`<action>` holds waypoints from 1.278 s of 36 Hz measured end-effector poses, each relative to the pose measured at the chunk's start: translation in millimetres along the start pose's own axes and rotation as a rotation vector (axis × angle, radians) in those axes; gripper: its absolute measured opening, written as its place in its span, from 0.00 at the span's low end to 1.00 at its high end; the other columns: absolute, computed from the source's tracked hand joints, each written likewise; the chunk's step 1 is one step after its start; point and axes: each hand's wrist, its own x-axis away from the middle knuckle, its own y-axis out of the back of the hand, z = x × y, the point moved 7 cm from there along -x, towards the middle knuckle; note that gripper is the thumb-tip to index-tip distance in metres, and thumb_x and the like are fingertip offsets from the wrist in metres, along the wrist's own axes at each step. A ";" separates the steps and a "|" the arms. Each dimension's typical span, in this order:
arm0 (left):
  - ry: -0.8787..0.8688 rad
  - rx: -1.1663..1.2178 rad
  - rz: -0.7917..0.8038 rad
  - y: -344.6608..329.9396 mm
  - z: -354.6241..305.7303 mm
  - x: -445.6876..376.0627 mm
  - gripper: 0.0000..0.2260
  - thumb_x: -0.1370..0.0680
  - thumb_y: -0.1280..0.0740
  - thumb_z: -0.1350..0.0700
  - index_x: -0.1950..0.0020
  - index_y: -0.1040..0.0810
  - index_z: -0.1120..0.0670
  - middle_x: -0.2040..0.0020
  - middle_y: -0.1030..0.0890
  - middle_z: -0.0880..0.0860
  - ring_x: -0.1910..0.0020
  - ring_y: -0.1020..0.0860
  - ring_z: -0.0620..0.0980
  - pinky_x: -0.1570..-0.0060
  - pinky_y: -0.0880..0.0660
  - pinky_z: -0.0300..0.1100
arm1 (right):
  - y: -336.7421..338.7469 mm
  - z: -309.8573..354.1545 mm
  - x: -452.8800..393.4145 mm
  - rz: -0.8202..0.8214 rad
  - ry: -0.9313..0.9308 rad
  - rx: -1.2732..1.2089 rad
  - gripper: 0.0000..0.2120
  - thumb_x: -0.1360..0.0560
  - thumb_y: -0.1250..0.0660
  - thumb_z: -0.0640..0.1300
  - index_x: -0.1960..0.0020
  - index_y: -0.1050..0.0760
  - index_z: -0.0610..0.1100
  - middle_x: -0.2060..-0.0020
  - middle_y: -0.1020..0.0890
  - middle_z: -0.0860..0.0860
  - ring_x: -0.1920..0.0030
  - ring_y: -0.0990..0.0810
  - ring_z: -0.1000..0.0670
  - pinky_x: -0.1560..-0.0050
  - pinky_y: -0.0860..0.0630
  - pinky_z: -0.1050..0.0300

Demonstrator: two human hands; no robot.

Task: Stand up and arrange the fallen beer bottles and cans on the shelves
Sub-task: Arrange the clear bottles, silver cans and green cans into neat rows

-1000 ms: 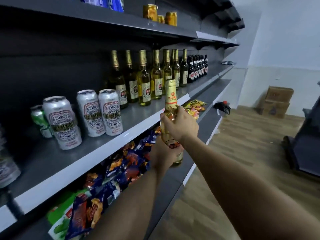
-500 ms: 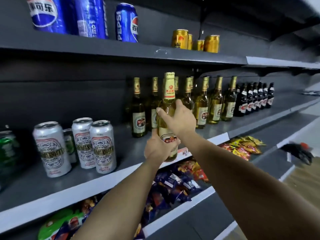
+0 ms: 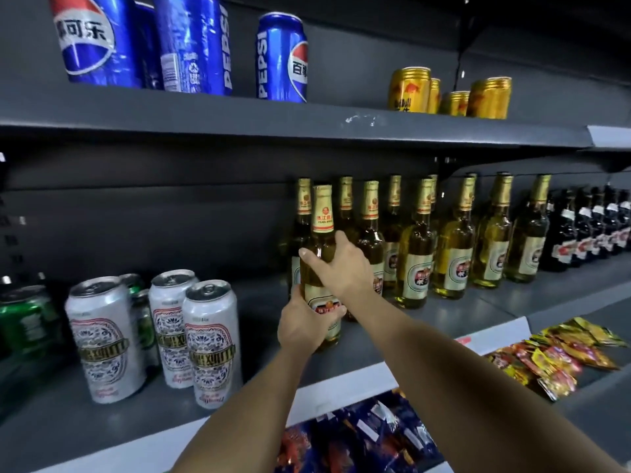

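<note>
"PEPSI" runs vertically in white on 2 blue cans [image 3: 191,46] on the top shelf, a third blue can [image 3: 92,39] there shows the Chinese characters "可乐", and "Red Bull" stands on a gold can [image 3: 408,90] farther right; other labels are unreadable.

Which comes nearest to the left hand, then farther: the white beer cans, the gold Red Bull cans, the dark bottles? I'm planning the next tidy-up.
From the left hand:
1. White beer cans, to its left, same shelf.
2. Gold Red Bull cans, shelf above, right.
3. Dark bottles, far right end.
</note>
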 end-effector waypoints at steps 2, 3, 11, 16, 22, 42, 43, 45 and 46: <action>0.002 0.012 0.008 -3.5 2.2 -6.4 0.37 0.34 0.23 0.41 0.30 0.34 0.49 0.40 0.20 0.51 0.41 0.21 0.54 0.41 0.24 0.51 | -6.6 -4.6 -6.0 0.026 -0.025 -0.024 0.29 0.27 0.36 0.67 0.40 0.33 0.45 0.49 0.21 0.47 0.49 0.20 0.44 0.51 0.22 0.48; 0.004 0.014 0.007 -4.4 2.7 -8.9 0.37 0.34 0.23 0.41 0.30 0.34 0.50 0.40 0.20 0.51 0.42 0.21 0.54 0.41 0.23 0.51 | -9.5 -6.6 -8.8 0.041 -0.036 -0.048 0.30 0.27 0.36 0.66 0.37 0.33 0.45 0.47 0.21 0.47 0.46 0.21 0.44 0.50 0.23 0.48; -0.020 0.009 0.022 -10.9 9.4 -17.6 0.35 0.32 0.24 0.45 0.30 0.37 0.47 0.42 0.21 0.50 0.45 0.21 0.52 0.50 0.23 0.47 | -35.2 -31.6 2.6 0.047 -0.033 -0.307 0.39 0.31 0.28 0.61 0.26 0.40 0.49 0.36 0.25 0.50 0.37 0.25 0.48 0.39 0.25 0.48; -0.072 0.002 0.073 -12.2 22.5 -20.1 0.31 0.32 0.24 0.50 0.33 0.34 0.51 0.40 0.26 0.52 0.45 0.23 0.50 0.46 0.23 0.46 | -66.6 -69.5 34.8 0.175 -0.142 -0.166 0.41 0.33 0.25 0.58 0.27 0.40 0.48 0.36 0.30 0.50 0.34 0.30 0.47 0.37 0.28 0.48; -0.074 -0.093 -0.023 -12.4 25.4 -16.1 0.18 0.29 0.28 0.52 0.42 0.28 0.51 0.47 0.22 0.51 0.51 0.22 0.50 0.53 0.25 0.44 | -85.7 -87.8 46.9 0.214 -0.277 -0.230 0.30 0.32 0.25 0.55 0.37 0.32 0.45 0.42 0.24 0.48 0.39 0.26 0.46 0.41 0.27 0.49; -0.043 -0.068 -0.119 -22.1 25.9 -28.0 0.19 0.25 0.29 0.53 0.36 0.28 0.52 0.42 0.22 0.53 0.46 0.23 0.51 0.46 0.25 0.45 | -90.1 -86.9 36.4 0.205 -0.278 -0.269 0.25 0.28 0.27 0.52 0.36 0.34 0.47 0.42 0.24 0.50 0.40 0.24 0.48 0.45 0.25 0.53; -0.050 -0.061 -0.114 -23.0 26.0 -25.5 0.20 0.25 0.29 0.53 0.35 0.29 0.52 0.41 0.23 0.52 0.46 0.23 0.50 0.46 0.25 0.45 | -88.6 -87.0 38.9 0.205 -0.275 -0.267 0.26 0.27 0.28 0.52 0.35 0.35 0.47 0.41 0.25 0.50 0.40 0.24 0.48 0.45 0.25 0.53; -0.063 -0.061 -0.110 -22.9 26.3 -17.2 0.23 0.26 0.29 0.52 0.32 0.32 0.50 0.39 0.25 0.52 0.46 0.24 0.49 0.46 0.26 0.43 | -82.8 -86.8 46.7 0.167 -0.264 -0.260 0.26 0.25 0.30 0.52 0.32 0.36 0.47 0.38 0.27 0.50 0.38 0.25 0.47 0.45 0.26 0.52; -0.065 -0.061 -0.115 -20.9 26.5 -11.7 0.25 0.26 0.29 0.52 0.31 0.33 0.49 0.38 0.26 0.51 0.45 0.25 0.49 0.46 0.27 0.43 | -77.1 -86.4 51.6 0.115 -0.253 -0.256 0.26 0.25 0.31 0.51 0.31 0.36 0.47 0.38 0.28 0.50 0.38 0.26 0.47 0.46 0.25 0.51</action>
